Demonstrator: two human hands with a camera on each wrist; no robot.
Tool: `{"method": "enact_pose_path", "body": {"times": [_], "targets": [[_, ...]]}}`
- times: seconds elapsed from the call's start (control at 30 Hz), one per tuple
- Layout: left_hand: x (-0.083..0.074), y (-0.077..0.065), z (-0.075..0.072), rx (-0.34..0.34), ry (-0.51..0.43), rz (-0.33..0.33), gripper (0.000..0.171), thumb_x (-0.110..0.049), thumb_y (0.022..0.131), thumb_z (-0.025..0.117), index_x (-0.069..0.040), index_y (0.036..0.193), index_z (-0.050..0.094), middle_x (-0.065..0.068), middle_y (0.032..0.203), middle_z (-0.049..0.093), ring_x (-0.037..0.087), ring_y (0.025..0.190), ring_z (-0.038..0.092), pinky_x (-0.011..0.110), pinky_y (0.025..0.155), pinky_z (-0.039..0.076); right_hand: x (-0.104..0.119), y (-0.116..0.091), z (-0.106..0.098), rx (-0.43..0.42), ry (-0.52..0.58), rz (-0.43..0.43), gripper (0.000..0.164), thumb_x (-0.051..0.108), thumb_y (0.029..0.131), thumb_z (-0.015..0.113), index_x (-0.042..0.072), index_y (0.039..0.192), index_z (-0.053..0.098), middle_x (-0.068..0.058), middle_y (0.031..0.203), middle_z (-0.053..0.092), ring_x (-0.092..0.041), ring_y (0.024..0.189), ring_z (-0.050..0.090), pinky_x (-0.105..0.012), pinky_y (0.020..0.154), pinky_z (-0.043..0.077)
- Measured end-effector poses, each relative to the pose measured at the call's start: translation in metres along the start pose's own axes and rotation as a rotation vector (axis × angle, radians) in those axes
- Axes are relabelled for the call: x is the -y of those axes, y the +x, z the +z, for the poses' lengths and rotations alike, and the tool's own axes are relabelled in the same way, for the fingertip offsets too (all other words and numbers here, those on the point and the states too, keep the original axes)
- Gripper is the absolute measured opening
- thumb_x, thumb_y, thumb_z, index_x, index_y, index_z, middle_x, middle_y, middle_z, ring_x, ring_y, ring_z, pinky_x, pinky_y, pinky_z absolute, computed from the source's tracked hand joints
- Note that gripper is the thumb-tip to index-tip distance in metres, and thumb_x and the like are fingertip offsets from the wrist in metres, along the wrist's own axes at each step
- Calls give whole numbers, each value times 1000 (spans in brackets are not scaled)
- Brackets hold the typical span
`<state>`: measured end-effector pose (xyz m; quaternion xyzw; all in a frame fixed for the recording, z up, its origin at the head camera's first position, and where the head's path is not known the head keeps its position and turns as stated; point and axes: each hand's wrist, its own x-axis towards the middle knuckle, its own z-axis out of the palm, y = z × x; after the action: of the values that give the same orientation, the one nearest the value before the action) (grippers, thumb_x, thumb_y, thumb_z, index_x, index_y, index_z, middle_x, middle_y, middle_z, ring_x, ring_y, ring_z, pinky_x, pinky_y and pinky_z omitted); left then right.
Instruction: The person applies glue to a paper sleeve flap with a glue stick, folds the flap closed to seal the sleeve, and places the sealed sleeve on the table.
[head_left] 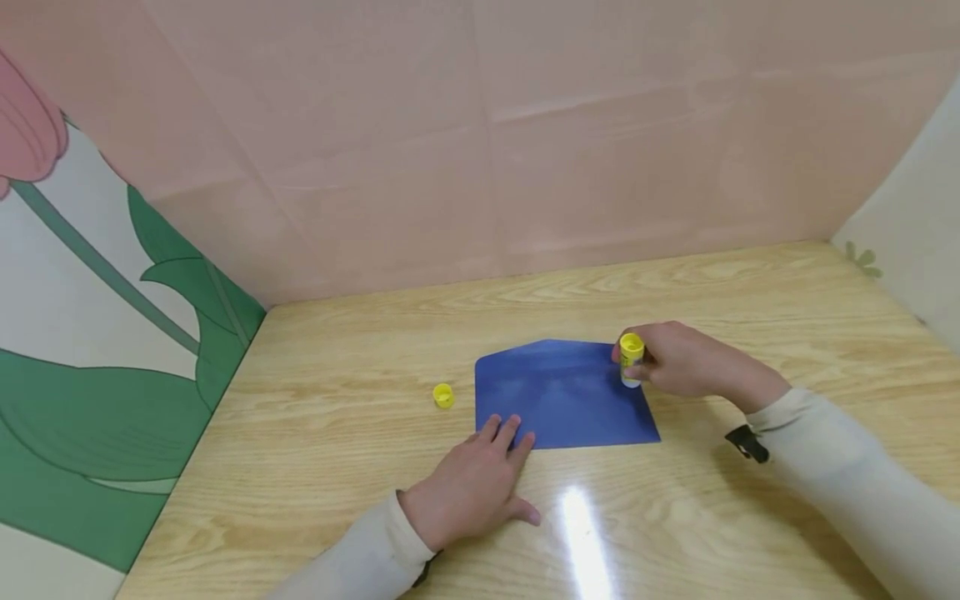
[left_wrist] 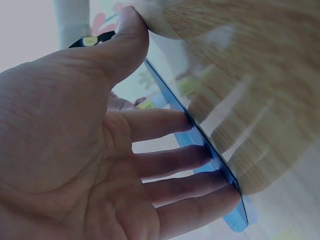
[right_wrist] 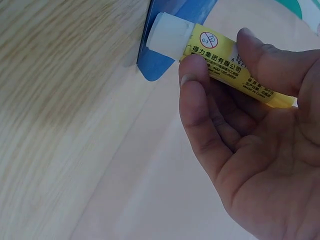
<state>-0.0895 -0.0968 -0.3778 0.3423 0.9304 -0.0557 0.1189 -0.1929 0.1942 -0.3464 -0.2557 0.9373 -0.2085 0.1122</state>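
Observation:
A blue envelope (head_left: 558,400) lies on the wooden table, its flap side toward the back. My left hand (head_left: 476,487) rests its straight fingertips on the envelope's near left corner, thumb spread to the side; the left wrist view shows the fingers (left_wrist: 172,162) lying along the blue edge. Between thumb and fingers, my right hand (head_left: 678,358) grips a yellow glue stick (head_left: 632,354), white end down at the envelope's right edge. In the right wrist view the glue stick (right_wrist: 225,62) has a printed label, and its white end (right_wrist: 170,36) meets the blue surface.
A small yellow cap (head_left: 443,396) sits on the table (head_left: 337,433) left of the envelope. Behind the table hangs a pink cloth (head_left: 525,167). A wall with printed green leaves (head_left: 97,417) borders the left side, and a pale wall (head_left: 915,225) the right.

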Motion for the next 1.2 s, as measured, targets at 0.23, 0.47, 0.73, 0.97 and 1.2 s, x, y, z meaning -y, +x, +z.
{"method": "enact_pose_path", "body": {"times": [0.23,0.47,0.73,0.97,1.2], "targets": [[0,0,2,-6,0,-3,83,-68,87,43,-13,148,34,16,154,32,35,140,35,40,110,39,-3,-1,-4,7,-50,37,7,17,89,63,14,96,64,5,82,63,-11,72,54,-31,66,45],[1,0,2,-3,13,1,84,-69,86,42,-13,148,34,16,154,33,36,140,36,40,109,40,2,-4,-10,-82,-80,27,5,19,88,64,15,93,64,5,80,62,-11,68,52,-31,65,44],[1,-1,0,-10,27,-7,84,-69,86,44,-12,147,36,17,152,35,36,138,38,41,107,42,27,12,10,-121,-37,-85,10,16,88,67,12,97,65,7,83,63,-7,69,54,-29,68,48],[2,-2,1,-19,39,-6,85,-70,85,44,-12,147,38,16,152,36,36,137,40,40,106,44,50,34,28,-108,4,-158,10,17,89,66,13,97,64,7,83,62,-7,69,53,-29,68,47],[1,1,2,-36,48,24,85,-70,85,44,-10,146,39,18,151,37,37,137,40,40,108,42,79,53,37,-95,27,-199,17,22,90,66,13,104,63,8,89,63,-7,75,55,-29,71,48]]}}
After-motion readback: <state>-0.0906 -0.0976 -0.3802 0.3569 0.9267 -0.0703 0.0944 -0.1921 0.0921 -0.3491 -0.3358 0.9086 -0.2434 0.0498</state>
